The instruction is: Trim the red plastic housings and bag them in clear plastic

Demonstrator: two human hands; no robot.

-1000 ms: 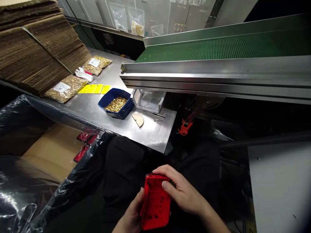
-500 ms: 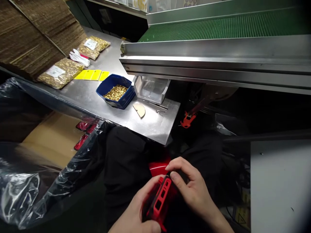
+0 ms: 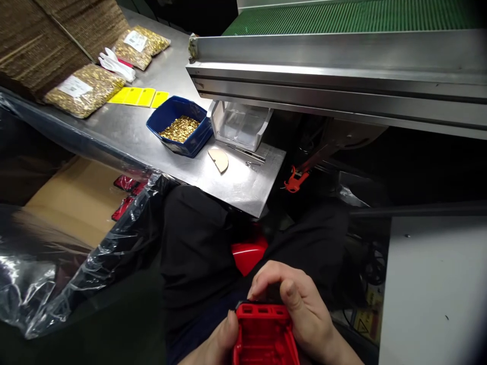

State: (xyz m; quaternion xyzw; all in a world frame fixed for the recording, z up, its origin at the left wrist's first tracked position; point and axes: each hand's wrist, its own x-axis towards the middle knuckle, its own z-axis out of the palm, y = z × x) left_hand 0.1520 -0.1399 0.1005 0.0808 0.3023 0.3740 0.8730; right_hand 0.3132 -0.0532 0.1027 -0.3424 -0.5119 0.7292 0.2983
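Note:
A red plastic housing (image 3: pixel 265 337) with slots along its end wall and a dark outer edge is held low over my lap, its hollow inside facing up. My left hand (image 3: pixel 218 340) grips its left side, the thumb against the slotted corner. My right hand (image 3: pixel 300 309) curls round the far right corner, fingers over the back and thumb raised above the rim. The housing's near end is cut off by the frame. Behind it, between my knees, shows a red glossy object (image 3: pixel 248 256).
A metal table (image 3: pixel 243 192) holds a blue bin (image 3: pixel 178 121) of small brass parts, a clear bin (image 3: pixel 241 126), a half-round piece (image 3: pixel 218 160), and bags of brass parts (image 3: pixel 85 91). A conveyor (image 3: pixel 335 56) overhangs the right; a plastic-lined box (image 3: pixel 76 197) stands left.
The red housing has turned from edge-on to show its hollow inside, and sits lower in view. My right fingers have moved round its far right corner. The camera view has shifted slightly.

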